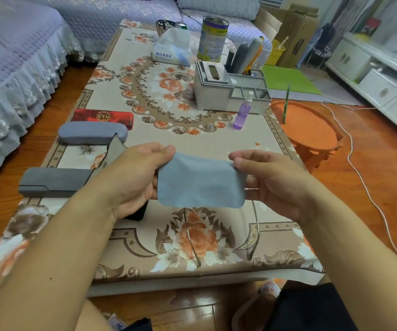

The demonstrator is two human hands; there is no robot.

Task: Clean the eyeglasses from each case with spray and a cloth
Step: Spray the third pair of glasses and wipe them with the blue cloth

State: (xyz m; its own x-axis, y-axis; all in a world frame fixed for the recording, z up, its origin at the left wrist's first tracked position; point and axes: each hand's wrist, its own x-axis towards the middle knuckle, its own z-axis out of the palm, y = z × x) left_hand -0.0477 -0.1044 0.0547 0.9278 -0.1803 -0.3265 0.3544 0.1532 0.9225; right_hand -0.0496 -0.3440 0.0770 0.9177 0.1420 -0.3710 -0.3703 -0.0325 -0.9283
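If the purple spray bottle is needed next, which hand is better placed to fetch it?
Probably the right hand: the purple spray bottle stands on its side of the table. Both hands pinch the grey-blue cloth; the left hand could hold it alone.

Red case (pixel 103 117): gold seal, characters 百年红. Tissue pack (pixel 172 47): blue Chinese print, partly legible.

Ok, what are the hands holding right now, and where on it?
Both hold the blue-grey cloth, spread above the table: the left hand pinches its upper left corner, the right hand its upper right corner. Nothing else is visibly held.
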